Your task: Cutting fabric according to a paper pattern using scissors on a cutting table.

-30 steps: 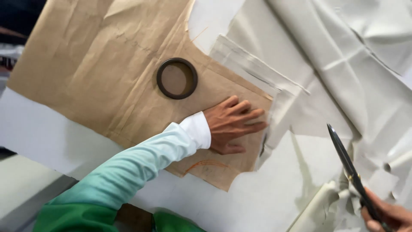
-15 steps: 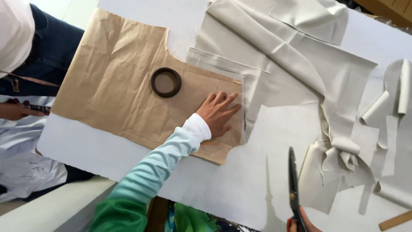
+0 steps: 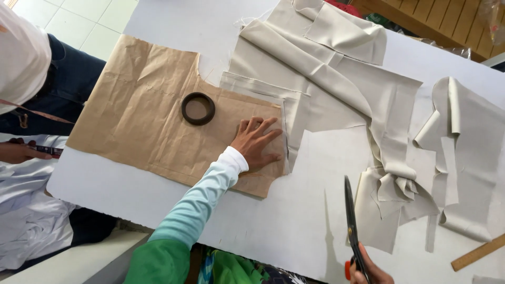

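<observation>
Raised since before, the scissors (image 3: 351,226) stand gripped in the right hand (image 3: 371,271) at five o'clock of the left hand (image 3: 256,142), flat and open on brown pattern paper (image 3: 142,121).

Right hand (image 3: 371,272) and scissors' handle (image 3: 348,270) cut off by bottom edge.

The left hand (image 3: 256,143) lay palm down, flat, with its fingers spread and pointing away from the body, the thumb set apart to one side. Its arm reached forward and was nearly straight, in a long sleeve that went from green at the upper arm through pale teal to a white cuff at the wrist. The right hand (image 3: 371,271) showed only in part at the lower edge of the view, well apart from the left, its fingers curled in a grip
</observation>
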